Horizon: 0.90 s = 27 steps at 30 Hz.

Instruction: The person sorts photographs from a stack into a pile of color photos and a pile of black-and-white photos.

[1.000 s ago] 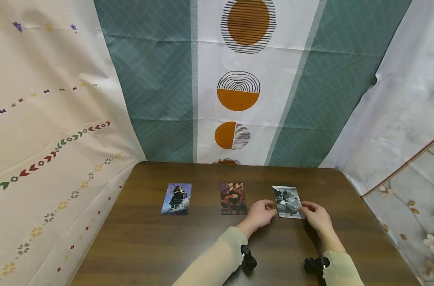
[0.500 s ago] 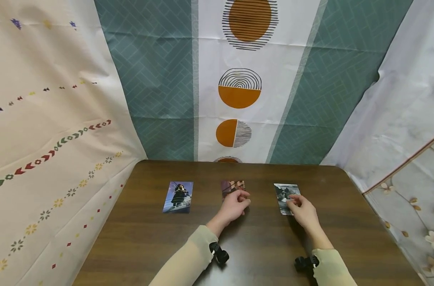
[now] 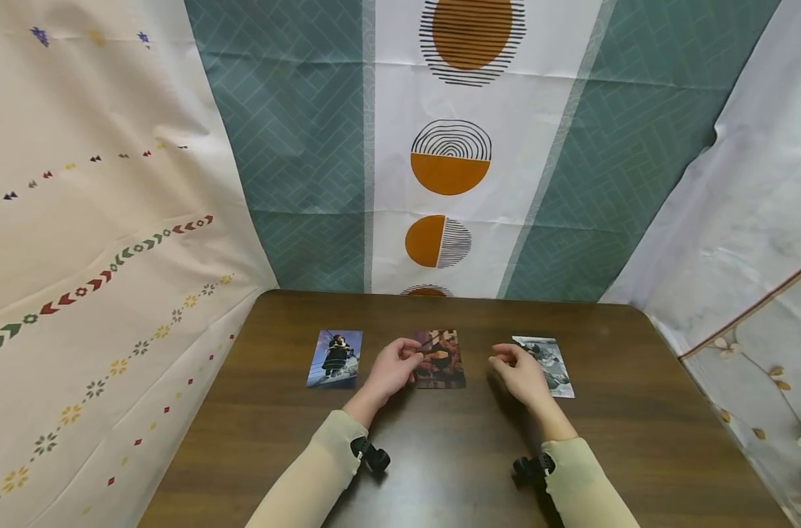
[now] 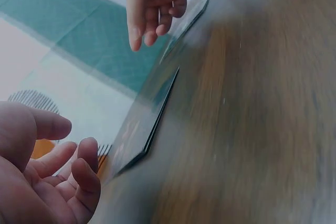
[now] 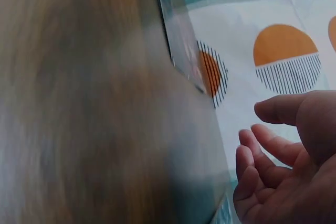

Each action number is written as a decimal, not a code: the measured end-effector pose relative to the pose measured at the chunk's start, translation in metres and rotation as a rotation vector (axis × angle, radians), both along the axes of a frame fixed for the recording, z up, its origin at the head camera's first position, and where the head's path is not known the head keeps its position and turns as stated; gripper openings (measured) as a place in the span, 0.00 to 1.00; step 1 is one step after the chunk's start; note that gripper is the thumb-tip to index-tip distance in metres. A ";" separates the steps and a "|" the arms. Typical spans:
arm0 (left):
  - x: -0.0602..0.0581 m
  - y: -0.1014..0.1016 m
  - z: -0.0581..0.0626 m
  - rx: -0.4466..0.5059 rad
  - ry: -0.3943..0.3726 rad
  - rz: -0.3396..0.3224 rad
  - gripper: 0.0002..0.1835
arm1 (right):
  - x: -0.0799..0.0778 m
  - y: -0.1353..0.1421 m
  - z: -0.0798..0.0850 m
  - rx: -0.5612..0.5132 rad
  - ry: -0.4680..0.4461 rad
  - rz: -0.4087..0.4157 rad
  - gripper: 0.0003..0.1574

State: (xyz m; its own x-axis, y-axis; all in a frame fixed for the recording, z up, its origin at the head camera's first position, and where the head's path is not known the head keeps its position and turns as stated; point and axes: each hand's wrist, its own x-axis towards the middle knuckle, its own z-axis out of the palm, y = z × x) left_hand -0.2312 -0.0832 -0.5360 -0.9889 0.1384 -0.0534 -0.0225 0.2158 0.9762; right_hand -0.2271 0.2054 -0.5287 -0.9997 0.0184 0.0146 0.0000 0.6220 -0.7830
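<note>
Table [image 3: 440,462]: glossy wood-grain | photos [image 3: 443,370]: smooth, probably glossy paper | backdrop [image 3: 453,165]: creased cloth

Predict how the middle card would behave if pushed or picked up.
The middle card looks thin, so it is probably light. Its straight edges suggest it may stay stiff. Lying flat on the table, it would likely slide rather than tip.

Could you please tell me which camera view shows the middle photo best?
The head view: the middle photo lies with its printed side visible, though the left hand overlaps its left edge. Both wrist views show it only at a steep slant, as a narrow glossy strip, its image unreadable.
</note>
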 end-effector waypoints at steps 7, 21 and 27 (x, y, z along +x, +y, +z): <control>0.001 -0.016 -0.003 0.014 -0.020 0.038 0.16 | -0.004 -0.025 -0.004 -0.060 -0.024 0.029 0.22; 0.007 -0.015 -0.013 0.036 -0.056 0.062 0.18 | -0.008 -0.052 -0.012 -0.092 -0.059 -0.005 0.23; 0.008 -0.008 -0.018 0.075 -0.084 0.079 0.19 | -0.011 -0.056 -0.014 -0.037 -0.063 -0.010 0.23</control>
State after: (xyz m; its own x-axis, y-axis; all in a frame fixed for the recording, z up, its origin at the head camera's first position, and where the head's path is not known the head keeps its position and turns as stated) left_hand -0.2229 -0.0911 -0.5536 -0.9893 0.0672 -0.1292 -0.1191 0.1367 0.9834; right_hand -0.2380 0.1491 -0.5432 -0.9984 0.0272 -0.0495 0.0560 0.5926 -0.8035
